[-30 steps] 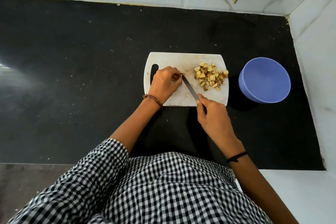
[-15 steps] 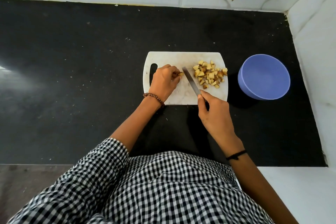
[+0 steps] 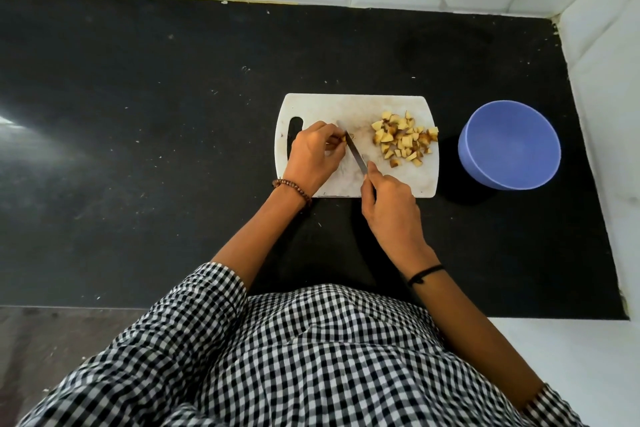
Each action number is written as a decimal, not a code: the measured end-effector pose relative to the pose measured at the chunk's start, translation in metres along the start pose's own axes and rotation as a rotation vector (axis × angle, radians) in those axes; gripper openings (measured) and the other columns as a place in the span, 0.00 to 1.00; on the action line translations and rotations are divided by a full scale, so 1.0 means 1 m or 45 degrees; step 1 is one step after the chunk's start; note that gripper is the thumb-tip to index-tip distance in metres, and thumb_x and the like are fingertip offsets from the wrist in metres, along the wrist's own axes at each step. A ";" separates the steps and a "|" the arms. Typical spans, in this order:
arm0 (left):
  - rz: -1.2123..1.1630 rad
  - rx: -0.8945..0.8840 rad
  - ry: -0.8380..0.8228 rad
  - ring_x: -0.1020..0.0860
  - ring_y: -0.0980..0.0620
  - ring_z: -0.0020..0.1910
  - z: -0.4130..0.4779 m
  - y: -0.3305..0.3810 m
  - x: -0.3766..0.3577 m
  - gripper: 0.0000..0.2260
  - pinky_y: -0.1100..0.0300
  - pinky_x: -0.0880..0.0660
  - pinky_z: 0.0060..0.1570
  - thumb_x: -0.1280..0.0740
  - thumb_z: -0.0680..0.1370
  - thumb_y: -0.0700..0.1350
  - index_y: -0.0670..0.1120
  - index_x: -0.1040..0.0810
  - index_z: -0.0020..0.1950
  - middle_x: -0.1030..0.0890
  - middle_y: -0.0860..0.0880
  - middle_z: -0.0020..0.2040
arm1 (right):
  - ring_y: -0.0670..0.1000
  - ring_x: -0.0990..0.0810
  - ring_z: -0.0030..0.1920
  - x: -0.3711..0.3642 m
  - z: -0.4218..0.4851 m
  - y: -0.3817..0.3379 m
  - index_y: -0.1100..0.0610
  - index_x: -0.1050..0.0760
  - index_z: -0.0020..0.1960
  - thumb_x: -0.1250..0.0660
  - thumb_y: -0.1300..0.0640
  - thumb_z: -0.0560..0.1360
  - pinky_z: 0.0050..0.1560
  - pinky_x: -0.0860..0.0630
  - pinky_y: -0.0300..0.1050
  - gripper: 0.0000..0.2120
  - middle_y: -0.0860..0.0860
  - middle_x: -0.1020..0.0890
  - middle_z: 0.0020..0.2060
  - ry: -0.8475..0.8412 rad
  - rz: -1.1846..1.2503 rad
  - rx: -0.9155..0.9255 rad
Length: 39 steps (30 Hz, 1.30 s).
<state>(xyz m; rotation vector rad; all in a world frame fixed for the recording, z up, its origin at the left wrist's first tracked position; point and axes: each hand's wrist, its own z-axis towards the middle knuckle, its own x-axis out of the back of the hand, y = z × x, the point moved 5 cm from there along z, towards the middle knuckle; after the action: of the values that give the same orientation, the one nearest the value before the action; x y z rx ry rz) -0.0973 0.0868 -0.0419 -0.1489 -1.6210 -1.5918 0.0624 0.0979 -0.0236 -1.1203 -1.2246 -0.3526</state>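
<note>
While the left hand (image 3: 313,156) pinches a small piece (image 3: 344,139) near the middle of the cutting board (image 3: 346,107), I note the right hand (image 3: 389,204) gripping the knife (image 3: 355,152), blade touching that piece. Diced pile (image 3: 403,140) lies at its three o'clock.

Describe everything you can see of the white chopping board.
The chopping board is white, stained, plastic-looking, with rounded corners and a slot handle at its left end. It lies flat on the black counter. Diced pieces are piled on its right half; the left hand pinches a small piece on it, beside the knife in the right hand.
</note>
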 end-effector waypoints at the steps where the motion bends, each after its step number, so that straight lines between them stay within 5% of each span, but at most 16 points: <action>1: 0.005 0.005 0.004 0.20 0.54 0.42 0.000 0.000 0.000 0.08 0.69 0.22 0.47 0.30 0.74 0.38 0.40 0.18 0.52 0.19 0.46 0.46 | 0.57 0.19 0.40 -0.001 0.000 -0.002 0.58 0.31 0.74 0.44 0.53 0.84 0.38 0.20 0.55 0.20 0.56 0.20 0.41 -0.013 -0.039 0.008; 12: -0.033 0.123 0.111 0.21 0.56 0.40 -0.001 -0.001 0.000 0.07 0.70 0.22 0.43 0.29 0.75 0.41 0.40 0.19 0.50 0.19 0.46 0.46 | 0.58 0.19 0.40 0.003 -0.021 0.008 0.60 0.29 0.72 0.45 0.53 0.84 0.37 0.22 0.54 0.20 0.56 0.20 0.41 -0.091 -0.026 -0.005; 17: -0.046 0.128 0.078 0.21 0.56 0.41 -0.001 -0.005 0.001 0.07 0.76 0.26 0.43 0.29 0.75 0.41 0.39 0.19 0.51 0.19 0.46 0.47 | 0.50 0.21 0.34 0.017 -0.031 0.017 0.59 0.26 0.70 0.41 0.54 0.83 0.35 0.21 0.50 0.18 0.51 0.20 0.35 -0.049 0.129 -0.031; 22: -0.059 0.126 0.049 0.21 0.55 0.43 -0.001 -0.005 0.000 0.07 0.77 0.27 0.44 0.29 0.75 0.39 0.39 0.19 0.52 0.20 0.45 0.48 | 0.41 0.24 0.31 0.029 -0.033 0.016 0.60 0.20 0.60 0.39 0.57 0.83 0.29 0.33 0.30 0.12 0.42 0.28 0.29 0.057 0.320 -0.067; 33: -0.045 0.165 -0.017 0.22 0.57 0.43 0.007 -0.005 -0.004 0.15 0.76 0.27 0.45 0.24 0.71 0.42 0.42 0.21 0.55 0.21 0.47 0.49 | 0.45 0.25 0.31 0.033 -0.019 0.029 0.55 0.21 0.53 0.40 0.53 0.83 0.29 0.31 0.34 0.10 0.47 0.24 0.32 0.076 0.395 -0.157; 39: -0.089 0.265 0.017 0.22 0.58 0.40 0.014 -0.002 0.002 0.19 0.74 0.25 0.41 0.26 0.72 0.53 0.44 0.23 0.59 0.22 0.51 0.48 | 0.48 0.25 0.32 0.032 -0.010 0.024 0.55 0.22 0.49 0.39 0.53 0.83 0.28 0.32 0.36 0.10 0.50 0.24 0.31 0.073 0.426 -0.119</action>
<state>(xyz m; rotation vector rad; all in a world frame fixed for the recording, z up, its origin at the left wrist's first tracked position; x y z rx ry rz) -0.1064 0.0979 -0.0402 0.0280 -1.7864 -1.4612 0.0976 0.1117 -0.0068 -1.3618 -0.9568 -0.1864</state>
